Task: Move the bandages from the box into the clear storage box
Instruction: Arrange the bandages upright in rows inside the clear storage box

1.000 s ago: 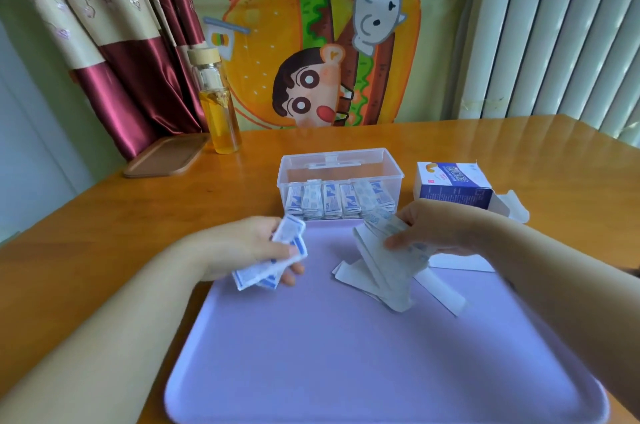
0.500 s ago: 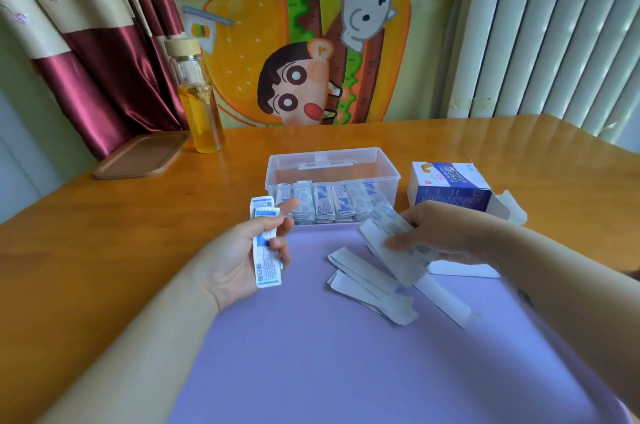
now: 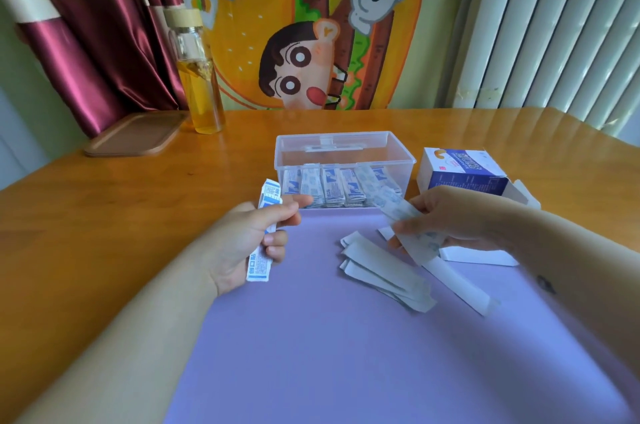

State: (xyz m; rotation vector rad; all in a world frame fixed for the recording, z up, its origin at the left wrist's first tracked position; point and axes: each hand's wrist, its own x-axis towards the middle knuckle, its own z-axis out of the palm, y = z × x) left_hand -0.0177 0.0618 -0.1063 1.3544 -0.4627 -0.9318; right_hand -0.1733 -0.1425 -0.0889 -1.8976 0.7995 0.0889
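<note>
Bandages (image 3: 265,233) gripped upright in left hand (image 3: 242,243); right hand (image 3: 446,216) pinches another bunch (image 3: 407,226) above loose ones (image 3: 384,271) on purple tray (image 3: 346,354), near clear storage box (image 3: 344,160).

Glass bottle (image 3: 201,91), wooden tray (image 3: 136,135), purple mat (image 3: 346,354)
</note>
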